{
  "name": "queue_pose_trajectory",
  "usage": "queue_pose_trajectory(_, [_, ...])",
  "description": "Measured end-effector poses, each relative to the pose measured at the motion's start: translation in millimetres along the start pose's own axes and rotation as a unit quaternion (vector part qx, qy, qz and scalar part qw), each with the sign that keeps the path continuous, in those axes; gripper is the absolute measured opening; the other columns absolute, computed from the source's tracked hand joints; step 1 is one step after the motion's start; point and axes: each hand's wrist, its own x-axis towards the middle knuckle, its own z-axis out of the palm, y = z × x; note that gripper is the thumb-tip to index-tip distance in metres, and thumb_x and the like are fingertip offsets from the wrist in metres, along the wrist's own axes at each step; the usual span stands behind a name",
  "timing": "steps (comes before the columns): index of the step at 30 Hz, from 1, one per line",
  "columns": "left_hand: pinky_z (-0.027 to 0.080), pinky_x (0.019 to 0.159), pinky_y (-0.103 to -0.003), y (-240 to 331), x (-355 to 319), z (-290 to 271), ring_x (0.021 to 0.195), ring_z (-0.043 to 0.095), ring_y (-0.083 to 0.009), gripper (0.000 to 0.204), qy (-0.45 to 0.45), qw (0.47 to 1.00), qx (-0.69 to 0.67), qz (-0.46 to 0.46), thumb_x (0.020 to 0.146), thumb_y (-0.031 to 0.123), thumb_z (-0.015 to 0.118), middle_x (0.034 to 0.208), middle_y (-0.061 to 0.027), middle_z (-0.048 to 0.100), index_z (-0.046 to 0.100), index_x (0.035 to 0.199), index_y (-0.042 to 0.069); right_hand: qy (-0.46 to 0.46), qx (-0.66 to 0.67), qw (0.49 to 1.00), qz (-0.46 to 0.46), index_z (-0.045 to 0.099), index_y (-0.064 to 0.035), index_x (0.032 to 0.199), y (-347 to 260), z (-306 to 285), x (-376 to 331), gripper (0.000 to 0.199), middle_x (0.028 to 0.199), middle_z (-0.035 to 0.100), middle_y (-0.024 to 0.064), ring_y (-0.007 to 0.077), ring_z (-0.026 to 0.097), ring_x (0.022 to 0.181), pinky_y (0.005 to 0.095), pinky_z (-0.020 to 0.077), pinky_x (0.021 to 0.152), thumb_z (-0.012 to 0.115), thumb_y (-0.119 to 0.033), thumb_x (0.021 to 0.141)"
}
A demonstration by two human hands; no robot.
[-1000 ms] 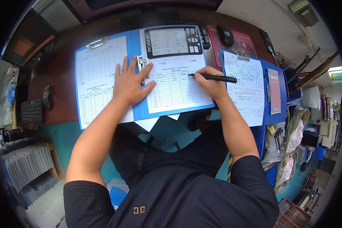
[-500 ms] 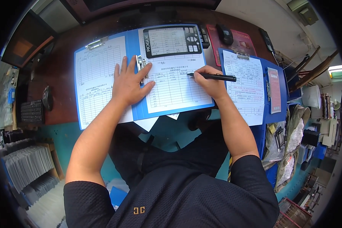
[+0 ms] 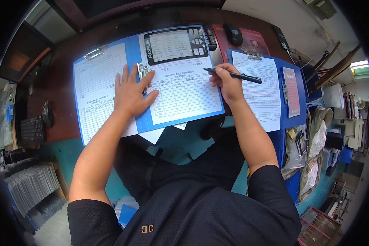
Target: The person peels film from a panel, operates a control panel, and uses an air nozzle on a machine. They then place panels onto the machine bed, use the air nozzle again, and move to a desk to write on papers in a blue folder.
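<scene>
An open blue folder (image 3: 133,51) lies on the desk, with printed forms clipped on both sides. My left hand (image 3: 131,96) is spread flat across its middle, fingers apart, partly over the metal clip (image 3: 142,73) and the left sheet (image 3: 98,78). Between the fingers of my right hand (image 3: 229,85) is a black pen (image 3: 250,78), its tip over the upper right of the right-hand form (image 3: 184,100). Whether the tip touches paper I cannot tell. A flat black-framed panel (image 3: 198,42) with a see-through window rests on the form's upper part.
To the right lies another blue clipboard (image 3: 290,121) with a printed sheet (image 3: 256,96) and a pink pad (image 3: 291,92). A mouse (image 3: 233,34) sits on a red mat (image 3: 256,39) behind. At left are a keyboard (image 3: 33,129) and another mouse (image 3: 48,112).
My right hand has moved the pen up and to the right from the form's handwritten lines. The left hand stays flat on the folder. The whole view has shifted slightly.
</scene>
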Motion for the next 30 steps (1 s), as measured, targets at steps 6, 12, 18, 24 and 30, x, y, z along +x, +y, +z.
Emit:
queue_pose_trajectory(6, [0.011,0.124,-0.06,0.1,-1.4,1.2,0.153,0.019,-0.0434,0.059,-0.001,1.0,0.008,0.0,0.092,0.056,0.058,0.162,-0.019,0.032,0.053,0.147,0.037,0.022,-0.085,0.996,-0.015,0.067,0.0003,0.11,-29.8,-16.5,-0.9,0.022,0.094,0.073,0.0121,0.016,0.07,0.076,0.0255,0.0571,0.064,0.062,-0.018,0.099])
queue_pose_trajectory(12, [0.009,0.124,-0.059,2.8,1.1,2.2,0.154,0.018,-0.0416,0.058,-0.015,0.999,0.027,-0.007,0.093,0.056,0.057,0.163,-0.0171,0.032,0.053,0.148,0.037,-0.063,-0.205,0.973,-0.08,0.07,0.0027,0.106,-25.1,-24.5,5.5,0.026,0.085,0.071,0.0083,0.0125,0.067,0.071,0.0255,0.0549,0.066,0.072,-0.018,0.09])
queue_pose_trajectory(18, [0.009,0.124,-0.059,4.1,3.1,0.5,0.155,0.017,-0.0416,0.059,-0.017,0.999,0.03,-0.006,0.093,0.057,0.056,0.163,-0.0168,0.032,0.052,0.148,0.037,-0.091,-0.252,0.96,-0.084,0.073,-0.0005,0.103,2.8,-34.2,12.8,0.026,0.09,0.073,0.0096,0.0155,0.068,0.083,0.0285,0.0544,0.073,0.074,-0.017,0.084])
queue_pose_trajectory(24, [0.009,0.124,-0.06,2.6,1.5,2.2,0.154,0.018,-0.0416,0.059,-0.01,0.999,0.036,-0.006,0.092,0.057,0.057,0.163,-0.0173,0.032,0.053,0.148,0.037,-0.079,-0.354,0.926,-0.108,0.074,0.0019,0.094,-8.1,-20.8,7.4,0.021,0.078,0.073,0.0093,0.0132,0.066,0.069,0.0268,0.0533,0.065,0.073,-0.018,0.088])
queue_pose_trajectory(30, [0.009,0.124,-0.06,1.5,2.3,5.1,0.154,0.019,-0.0425,0.059,-0.004,0.999,0.033,0.001,0.092,0.057,0.057,0.162,-0.0178,0.033,0.054,0.147,0.036,-0.088,-0.369,0.917,-0.12,0.075,0.0,0.095,-7.5,-20.1,7.0,0.02,0.079,0.073,0.0095,0.0141,0.067,0.069,0.0268,0.053,0.064,0.072,-0.019,0.088])
